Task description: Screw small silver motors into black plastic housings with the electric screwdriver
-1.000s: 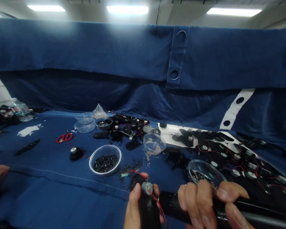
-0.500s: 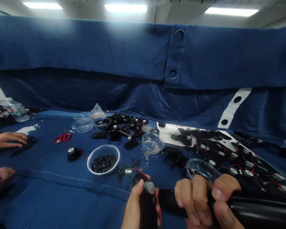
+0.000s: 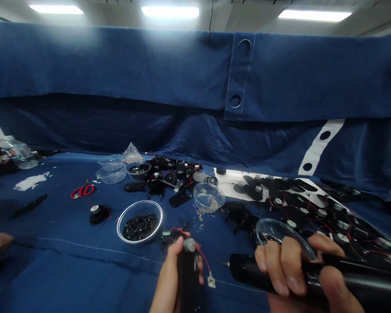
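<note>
while the left grip [image 3: 171, 270] is clasping a black housing [image 3: 187, 276], cut off toward the desk's [image 3: 84, 280] near edge, the right grip [image 3: 293, 268] is wrapping, partly hiding, a pointed tool [image 3: 245, 267].

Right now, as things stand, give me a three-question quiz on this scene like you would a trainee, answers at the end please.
1. True or false: the metal tip of the black tool in the right hand touches the silver cylinder.

2. Which is nearest the left hand?
(A) red-handled scissors
(B) bowl of small black pieces
(C) clear plastic bag

3. Fill the gap: a ____ wire joins the cylinder to the small pale tab.

Key: 1. False, a gap shows between them. 2. B. 3. Red.
</note>
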`<act>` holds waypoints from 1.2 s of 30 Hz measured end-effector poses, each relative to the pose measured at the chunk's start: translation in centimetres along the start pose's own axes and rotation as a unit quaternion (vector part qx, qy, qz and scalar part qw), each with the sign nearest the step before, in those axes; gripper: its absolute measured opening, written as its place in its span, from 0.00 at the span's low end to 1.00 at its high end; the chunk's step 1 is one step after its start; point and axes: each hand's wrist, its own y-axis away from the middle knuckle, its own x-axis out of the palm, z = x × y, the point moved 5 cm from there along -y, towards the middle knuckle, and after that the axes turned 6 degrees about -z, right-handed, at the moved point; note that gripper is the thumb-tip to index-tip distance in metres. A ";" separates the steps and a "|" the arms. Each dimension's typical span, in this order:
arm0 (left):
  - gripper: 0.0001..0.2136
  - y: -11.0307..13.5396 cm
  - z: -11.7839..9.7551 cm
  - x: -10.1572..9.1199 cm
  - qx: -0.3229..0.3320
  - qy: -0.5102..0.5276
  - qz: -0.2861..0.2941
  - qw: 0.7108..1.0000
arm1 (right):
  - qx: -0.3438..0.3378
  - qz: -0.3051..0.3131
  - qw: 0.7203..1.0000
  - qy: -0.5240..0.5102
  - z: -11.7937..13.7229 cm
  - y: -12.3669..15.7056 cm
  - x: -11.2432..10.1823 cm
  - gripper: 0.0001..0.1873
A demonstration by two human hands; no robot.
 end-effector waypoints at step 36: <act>0.25 -7.2 -2.7 2.9 0.090 -0.014 -0.013 0.996 | 0.003 0.092 0.923 0.373 -14.9 -3.8 0.4 0.16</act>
